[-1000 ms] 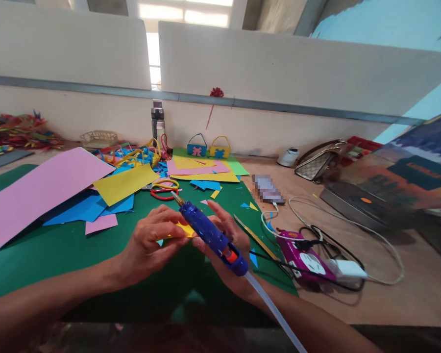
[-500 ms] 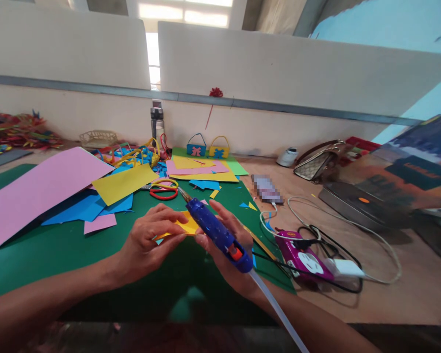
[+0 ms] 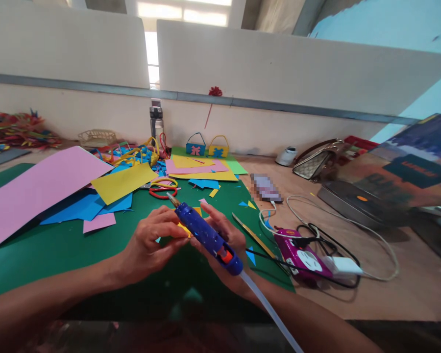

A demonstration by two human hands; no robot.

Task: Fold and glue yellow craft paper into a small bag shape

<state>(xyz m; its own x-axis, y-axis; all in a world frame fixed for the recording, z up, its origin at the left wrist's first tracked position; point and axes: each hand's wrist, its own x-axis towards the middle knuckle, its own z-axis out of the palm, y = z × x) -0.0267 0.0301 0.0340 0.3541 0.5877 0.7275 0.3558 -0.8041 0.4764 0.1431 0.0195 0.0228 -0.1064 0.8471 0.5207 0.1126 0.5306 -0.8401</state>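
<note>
A blue glue gun rests in my right hand, its nozzle aimed up and to the left. A translucent glue stick trails from its back end. Between my hands is a small folded piece of yellow paper, partly hidden by the glue gun. My left hand pinches this paper between thumb and fingers. The right fingertips are close to the paper, but the glue gun hides whether they touch it. Scissors with red and yellow handles lie just beyond my hands.
Pink and yellow sheets lie left on the green mat. Two small paper bags stand at the back. At right are a craft knife, a phone, a purple power strip with cables, and a grey case.
My right hand and the glue gun have shifted slightly left, bringing the nozzle over toward my left hand. Less of the yellow paper shows, and the craft knife is more exposed.
</note>
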